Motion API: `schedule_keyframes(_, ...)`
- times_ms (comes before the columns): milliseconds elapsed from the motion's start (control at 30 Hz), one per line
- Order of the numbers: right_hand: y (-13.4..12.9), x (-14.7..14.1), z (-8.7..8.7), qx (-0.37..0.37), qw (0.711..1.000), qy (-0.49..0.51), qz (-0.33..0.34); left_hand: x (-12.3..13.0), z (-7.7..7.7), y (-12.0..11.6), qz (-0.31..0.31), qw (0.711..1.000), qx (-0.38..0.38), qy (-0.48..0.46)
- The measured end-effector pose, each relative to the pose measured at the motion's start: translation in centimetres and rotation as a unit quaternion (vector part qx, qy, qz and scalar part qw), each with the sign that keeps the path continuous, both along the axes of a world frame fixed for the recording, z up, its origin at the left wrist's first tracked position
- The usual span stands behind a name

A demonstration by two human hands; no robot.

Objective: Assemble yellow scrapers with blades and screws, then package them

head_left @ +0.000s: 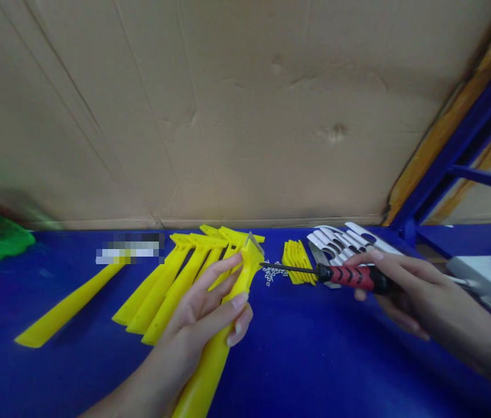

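Closed around the neck of a yellow plastic scraper-like tool [206,377] with a long handle and a flared head, the left hand [195,316] holds it aslant above the blue tabletop [298,354], head uppermost and handle running down past the lower edge of view. Its thumb lies across the near side of the neck, the fingers bend round from behind, and the forearm rises from the lower left.

Wrapped about a screwdriver [352,277] with a red and black grip and a thin dark shaft, the right hand [419,284] comes in from the right, palm over the butt, fingertips on both sides of the handle. The shaft lies almost level, its tip at the side of the flared head; whether they touch, I cannot tell.

Beyond the left hand, several similar yellow plastic handles [180,294] lie in an overlapping row, with another yellow handle [73,302] apart to the left. Past the shaft are small shiny metal pieces [269,274], a row of small flat yellow parts [298,262], and white parts with dark rounded openings [341,245].
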State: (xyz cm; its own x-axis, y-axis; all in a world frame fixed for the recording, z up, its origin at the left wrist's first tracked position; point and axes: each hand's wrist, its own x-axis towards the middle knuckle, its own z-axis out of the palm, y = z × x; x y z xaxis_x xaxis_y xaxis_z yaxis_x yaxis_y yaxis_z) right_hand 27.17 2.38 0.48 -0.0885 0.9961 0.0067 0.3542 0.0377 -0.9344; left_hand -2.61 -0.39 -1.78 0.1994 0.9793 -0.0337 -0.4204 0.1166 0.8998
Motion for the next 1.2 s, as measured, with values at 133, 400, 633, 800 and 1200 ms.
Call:
schedule_keyframes(133,-0.3,0.3,0.5,0.158,0.981,-0.101,0.048,-0.1,0.1,0.3,-0.006,1.0,-0.009,-0.017)
schedule_keyframes(400,-0.8,1.1,0.2,0.288,0.935,-0.183,0.096,0.4,0.2,-0.1,-0.021,1.0,0.0,0.004)
schedule_keyframes(633,-0.3,-0.3,-0.2,-0.075,0.988,0.124,0.045,-0.2,1.8,-0.1,0.007,0.999,0.028,0.02)
schedule_keyframes(800,0.5,-0.1,-0.8,-0.232,0.916,0.325,0.038,-0.2,2.2,0.2,-0.002,1.0,-0.01,-0.018)
schedule_keyframes(1200,1.9,-1.8,2.1,-0.19,0.926,0.298,0.131,-0.2,1.2,0.2,-0.041,0.998,-0.053,-0.009)
